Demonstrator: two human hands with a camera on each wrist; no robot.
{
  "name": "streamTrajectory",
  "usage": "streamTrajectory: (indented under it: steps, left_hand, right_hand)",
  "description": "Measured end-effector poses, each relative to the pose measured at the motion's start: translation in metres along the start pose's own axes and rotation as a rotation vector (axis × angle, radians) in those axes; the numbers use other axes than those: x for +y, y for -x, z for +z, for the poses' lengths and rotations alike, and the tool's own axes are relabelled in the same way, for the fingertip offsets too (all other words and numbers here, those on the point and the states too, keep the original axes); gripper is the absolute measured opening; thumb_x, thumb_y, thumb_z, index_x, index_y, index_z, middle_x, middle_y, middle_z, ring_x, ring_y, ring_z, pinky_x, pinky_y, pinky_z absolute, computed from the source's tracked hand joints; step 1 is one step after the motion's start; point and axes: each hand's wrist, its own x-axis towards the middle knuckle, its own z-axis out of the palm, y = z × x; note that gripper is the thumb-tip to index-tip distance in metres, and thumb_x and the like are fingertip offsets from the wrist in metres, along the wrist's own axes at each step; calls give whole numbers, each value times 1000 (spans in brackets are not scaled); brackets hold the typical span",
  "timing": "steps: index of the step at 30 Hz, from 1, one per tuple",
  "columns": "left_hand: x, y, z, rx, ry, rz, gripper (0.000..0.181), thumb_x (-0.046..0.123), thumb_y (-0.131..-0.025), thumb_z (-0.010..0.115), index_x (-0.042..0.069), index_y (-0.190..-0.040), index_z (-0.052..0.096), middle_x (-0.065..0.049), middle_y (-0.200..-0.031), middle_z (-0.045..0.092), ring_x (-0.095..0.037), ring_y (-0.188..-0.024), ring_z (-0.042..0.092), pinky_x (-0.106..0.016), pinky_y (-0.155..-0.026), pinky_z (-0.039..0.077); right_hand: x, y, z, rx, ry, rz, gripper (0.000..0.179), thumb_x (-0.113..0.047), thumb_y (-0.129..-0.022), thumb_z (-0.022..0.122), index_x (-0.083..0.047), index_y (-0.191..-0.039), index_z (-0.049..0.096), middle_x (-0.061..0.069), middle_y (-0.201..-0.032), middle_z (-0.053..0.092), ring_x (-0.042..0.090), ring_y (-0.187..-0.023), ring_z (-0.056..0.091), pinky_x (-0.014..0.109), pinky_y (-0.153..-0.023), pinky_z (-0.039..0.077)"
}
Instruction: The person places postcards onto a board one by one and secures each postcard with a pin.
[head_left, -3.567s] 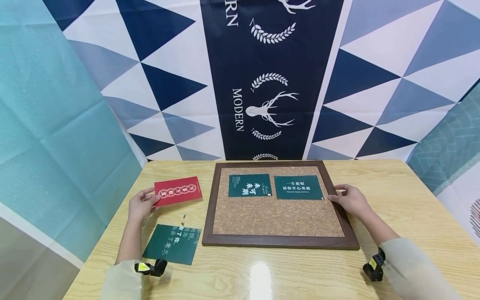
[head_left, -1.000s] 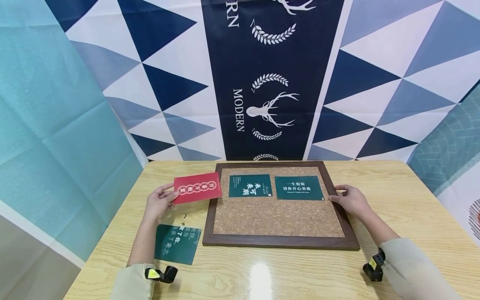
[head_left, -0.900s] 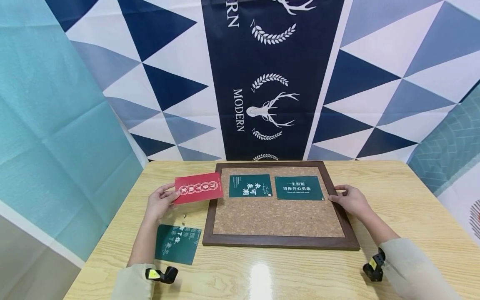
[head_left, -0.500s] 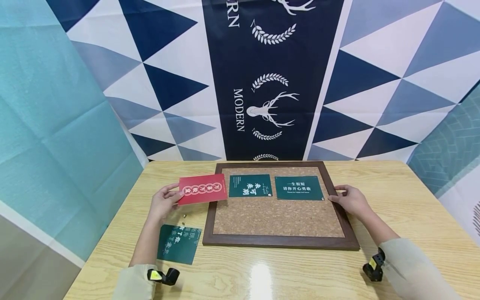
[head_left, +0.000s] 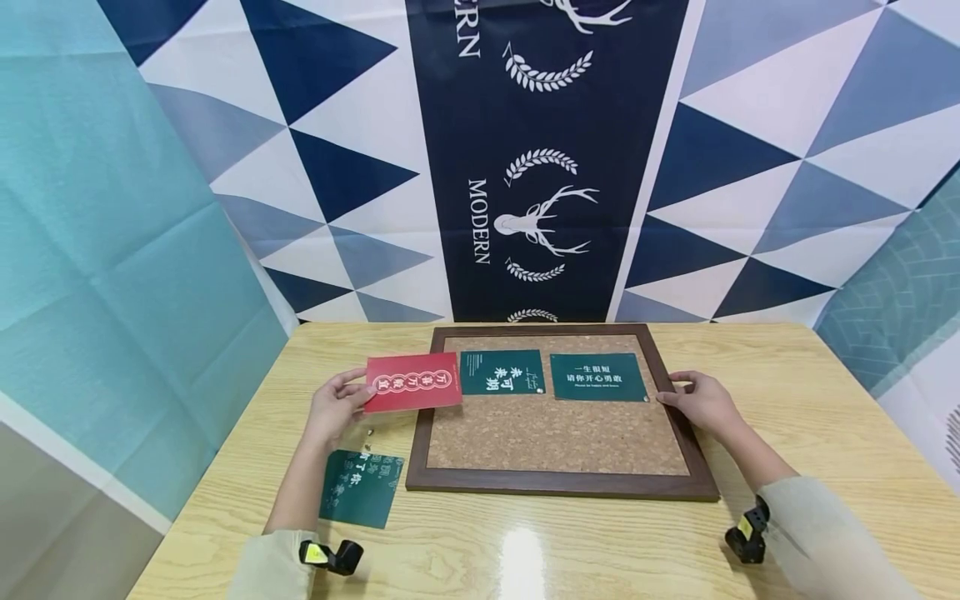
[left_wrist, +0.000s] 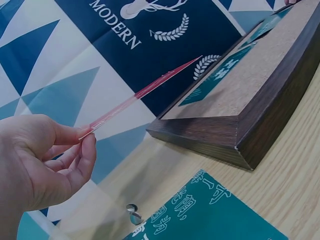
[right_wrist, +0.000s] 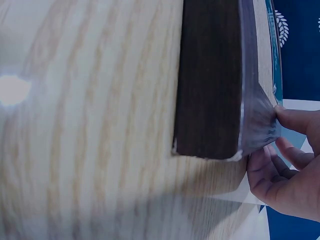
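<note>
My left hand [head_left: 333, 408] pinches a red card [head_left: 414, 382] by its left end, thumb on top. In the left wrist view the card [left_wrist: 150, 90] appears nearly edge-on, raised above the table, its far end over the board's left side. The cork board [head_left: 555, 437] has a dark wooden frame and lies on the table. My right hand [head_left: 703, 400] grips its right side, thumb on the frame and fingers at the outer edge, as the right wrist view shows near the frame [right_wrist: 210, 85]. Two green cards, one left [head_left: 501, 372] and one right [head_left: 598, 377], lie along the cork's upper part.
Another green card [head_left: 363, 490] lies on the table [head_left: 570, 550] left of the board, partly behind my left forearm. Small shiny metal tacks [left_wrist: 133, 214] sit just beyond it. A patterned cloth [head_left: 360, 125] hangs behind the table's far edge.
My left hand has carried the red card rightward from beside the board until it overlaps the left frame bar, slowing lately. My right hand has stayed at the right side of the frame.
</note>
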Motion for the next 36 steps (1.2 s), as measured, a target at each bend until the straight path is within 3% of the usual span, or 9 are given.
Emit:
streamTrajectory:
  steps: [17,28,36]
  left_hand:
    - [-2,3,11,-27,-2,8,44,9,-91,58,9,-134,48,-3,-97,59,-8,-76,63,-34,-76,56]
    - [2,7,15,-44,0,16,43,9,-91,59,8,-133,49,-2,-93,59,-8,-72,62,-29,-67,54]
    - [3,11,21,-71,27,37,43,4,-90,59,3,-132,48,-4,-91,59,-9,-69,62,-28,-63,54]
  right_hand:
    - [-1,0,-1,-2,-9,-15,63,-31,-91,58,11,-134,37,36,-120,47,42,-100,56,39,-72,51]
    - [-1,1,-1,-8,-4,-14,65,-32,-91,57,11,-135,36,37,-122,46,44,-104,54,41,-73,51]
    - [-1,2,-1,-5,-9,-12,64,-31,-91,58,11,-134,37,34,-117,49,38,-97,56,35,-68,49]
